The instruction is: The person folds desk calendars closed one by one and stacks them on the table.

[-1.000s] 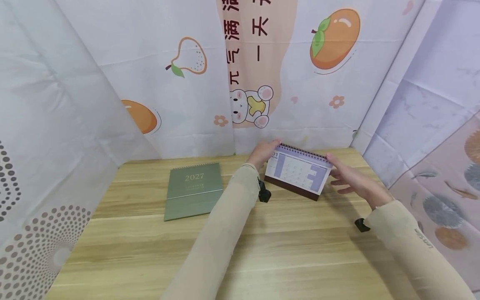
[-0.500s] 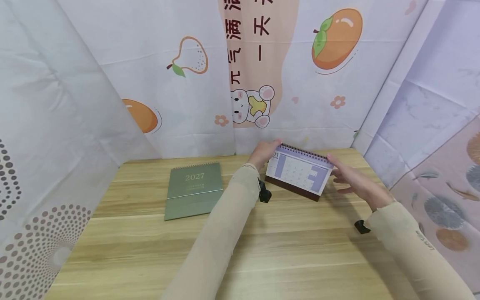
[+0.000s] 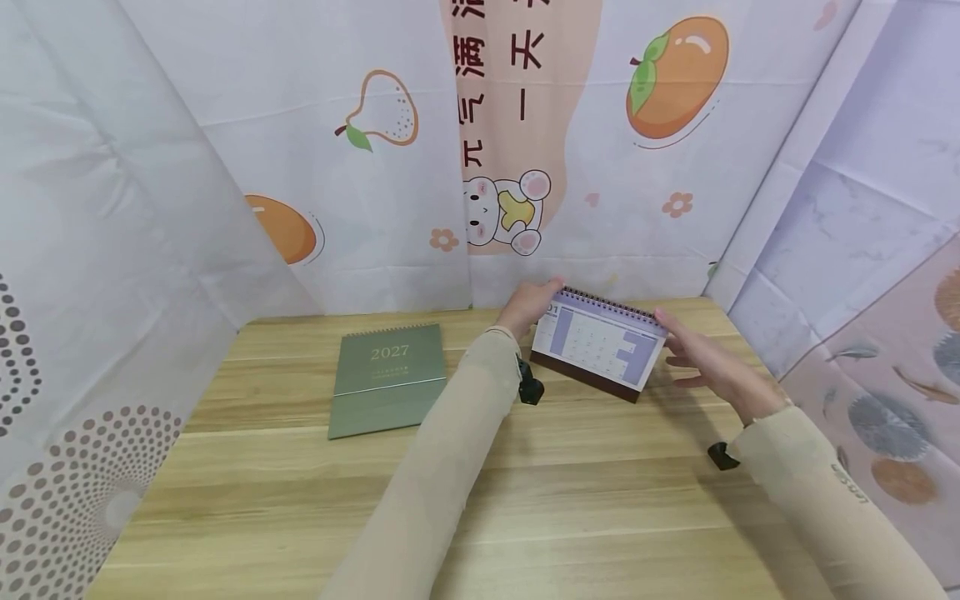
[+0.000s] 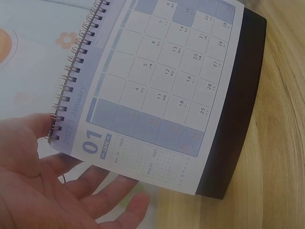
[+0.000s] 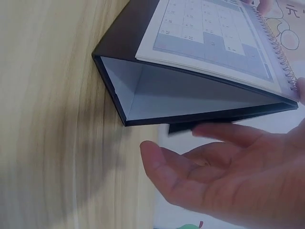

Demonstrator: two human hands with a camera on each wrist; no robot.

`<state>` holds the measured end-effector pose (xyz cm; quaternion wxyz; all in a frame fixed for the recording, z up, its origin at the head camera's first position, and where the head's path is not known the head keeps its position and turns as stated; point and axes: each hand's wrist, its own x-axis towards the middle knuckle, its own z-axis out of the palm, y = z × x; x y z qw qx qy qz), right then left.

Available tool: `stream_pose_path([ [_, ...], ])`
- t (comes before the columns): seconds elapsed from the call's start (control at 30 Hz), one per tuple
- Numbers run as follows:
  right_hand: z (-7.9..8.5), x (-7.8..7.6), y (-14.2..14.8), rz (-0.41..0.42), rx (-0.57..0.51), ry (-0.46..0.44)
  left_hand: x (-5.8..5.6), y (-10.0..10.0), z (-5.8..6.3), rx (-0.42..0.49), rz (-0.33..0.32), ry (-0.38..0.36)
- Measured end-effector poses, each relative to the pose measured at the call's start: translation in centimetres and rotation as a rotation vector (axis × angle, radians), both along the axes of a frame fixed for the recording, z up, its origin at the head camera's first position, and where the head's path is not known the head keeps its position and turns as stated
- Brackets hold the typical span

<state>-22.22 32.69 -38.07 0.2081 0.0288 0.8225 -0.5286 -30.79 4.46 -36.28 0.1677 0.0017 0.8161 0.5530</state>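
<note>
A purple-and-white desk calendar with a dark brown base stands tilted at the back right of the table, its January 2027 page facing front. My left hand holds its upper left corner, thumb at the end of the spiral binding and other fingers spread behind. At the upper right corner my right hand has its thumb on the binding's end. In the right wrist view, the fingers of that hand reach along the back panel, the lower ones loosely bent. The hollow triangular stand shows from its side there.
A green 2027 desk calendar lies on the wooden table to the left. Printed white cloth hangs close behind the table, with more cloth along the right side. A small black device is on the left wrist.
The desk calendar and both hands stay in nearly the same place; the view shifts very slightly.
</note>
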Motion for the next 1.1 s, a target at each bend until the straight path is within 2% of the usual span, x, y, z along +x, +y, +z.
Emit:
stream_pose_path([
  [0.33,0.21,-0.04,-0.10,0.007,-0.034,0.050,0.19,-0.12,0.17,0.045,-0.017,0.014],
  [0.53,0.34,0.05,-0.53,-0.042,-0.122,0.049,0.20,-0.22,0.07,0.053,-0.013,-0.008],
  [0.73,0.32,-0.05,-0.70,-0.099,-0.195,0.055,0.25,-0.01,-0.02,0.054,-0.003,0.002],
  [1.1,0.80,-0.18,-0.75,-0.099,-0.254,0.064,-0.10,0.17,-0.09,0.061,-0.012,0.019],
])
